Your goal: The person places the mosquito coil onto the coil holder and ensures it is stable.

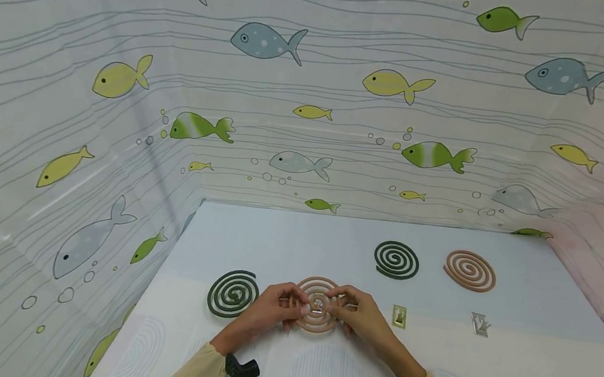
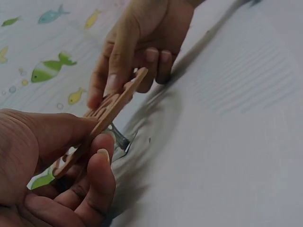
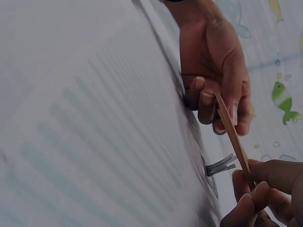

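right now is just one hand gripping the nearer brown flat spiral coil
No, the left hand and right hand pinch opposite edges of the nearer brown spiral coil.

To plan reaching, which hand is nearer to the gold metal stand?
Right. The right hand is left of the stand; the left hand is farther left. Both grip the brown coil.

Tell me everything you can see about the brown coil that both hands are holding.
The brown coil is a flat, round, matte spiral with gaps between its turns. The left hand and right hand pinch opposite edges, holding it roughly level above the white table and a small metal stand. Whether the stand touches it is unclear.
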Available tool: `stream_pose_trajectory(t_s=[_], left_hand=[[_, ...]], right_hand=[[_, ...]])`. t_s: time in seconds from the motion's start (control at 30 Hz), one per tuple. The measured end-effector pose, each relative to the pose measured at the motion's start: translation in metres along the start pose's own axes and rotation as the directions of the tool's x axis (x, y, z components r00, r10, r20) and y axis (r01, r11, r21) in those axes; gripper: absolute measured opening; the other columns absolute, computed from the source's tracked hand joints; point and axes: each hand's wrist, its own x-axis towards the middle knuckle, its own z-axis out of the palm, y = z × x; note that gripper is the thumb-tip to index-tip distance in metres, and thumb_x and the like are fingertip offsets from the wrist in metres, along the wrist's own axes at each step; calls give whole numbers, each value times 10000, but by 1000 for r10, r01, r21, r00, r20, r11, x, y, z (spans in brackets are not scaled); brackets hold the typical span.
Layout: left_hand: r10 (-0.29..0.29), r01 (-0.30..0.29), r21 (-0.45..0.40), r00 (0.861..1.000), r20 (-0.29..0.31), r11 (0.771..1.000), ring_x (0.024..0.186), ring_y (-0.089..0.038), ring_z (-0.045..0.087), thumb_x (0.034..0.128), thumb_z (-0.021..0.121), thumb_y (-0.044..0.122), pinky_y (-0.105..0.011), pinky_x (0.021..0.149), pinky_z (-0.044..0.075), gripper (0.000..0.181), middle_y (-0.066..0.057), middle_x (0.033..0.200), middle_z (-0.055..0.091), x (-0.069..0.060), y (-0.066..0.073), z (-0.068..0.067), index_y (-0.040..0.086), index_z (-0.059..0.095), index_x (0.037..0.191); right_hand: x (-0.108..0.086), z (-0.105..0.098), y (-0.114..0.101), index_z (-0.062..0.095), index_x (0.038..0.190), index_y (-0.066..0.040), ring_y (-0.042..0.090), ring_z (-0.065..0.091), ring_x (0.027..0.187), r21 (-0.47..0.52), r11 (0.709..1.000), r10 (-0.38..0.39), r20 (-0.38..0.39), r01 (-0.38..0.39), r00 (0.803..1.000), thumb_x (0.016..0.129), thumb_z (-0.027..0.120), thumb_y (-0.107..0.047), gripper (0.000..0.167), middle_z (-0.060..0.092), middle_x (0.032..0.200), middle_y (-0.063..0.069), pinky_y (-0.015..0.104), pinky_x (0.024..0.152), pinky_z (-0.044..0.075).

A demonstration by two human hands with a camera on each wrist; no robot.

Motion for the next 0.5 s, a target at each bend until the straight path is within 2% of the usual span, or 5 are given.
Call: stream_pose_trajectory(t_s=[0.1, 0.27, 0.5], left_hand=[[14, -14, -8, 1000, -14, 1000, 665, -149, 589, 959, 738, 76, -266, 573, 522, 239, -134, 964, 663, 1, 2, 0, -31, 655, 1156], [16, -17, -12, 1000, -14, 1000, 661, -147, 567, 965, 734, 86, -271, 591, 513, 249, -80, 923, 655, 2, 7, 3, -26, 646, 1169], [17, -17, -20, 1000, 0, 1000, 660, -143, 578, 963, 725, 56, -264, 589, 517, 251, -56, 928, 664, 4, 4, 8, -34, 641, 1182]], right_hand=[[-1, -1, -2, 688, 1237, -91, 125, 465, 545, -10, 1000, -29, -4, 29, 1000, 928, 792, -175, 337, 631, 891, 78, 253, 469, 424], [-2, -4, -4, 688, 1211, -86, 117, 486, 570, -42, 996, -76, -8, 75, 997, 927, 792, -170, 314, 634, 894, 83, 245, 479, 427], [-4, -5, 0, 698, 1195, -99, 115, 482, 562, -45, 999, -30, -30, 28, 999, 918, 801, -175, 304, 631, 877, 74, 229, 493, 417]])
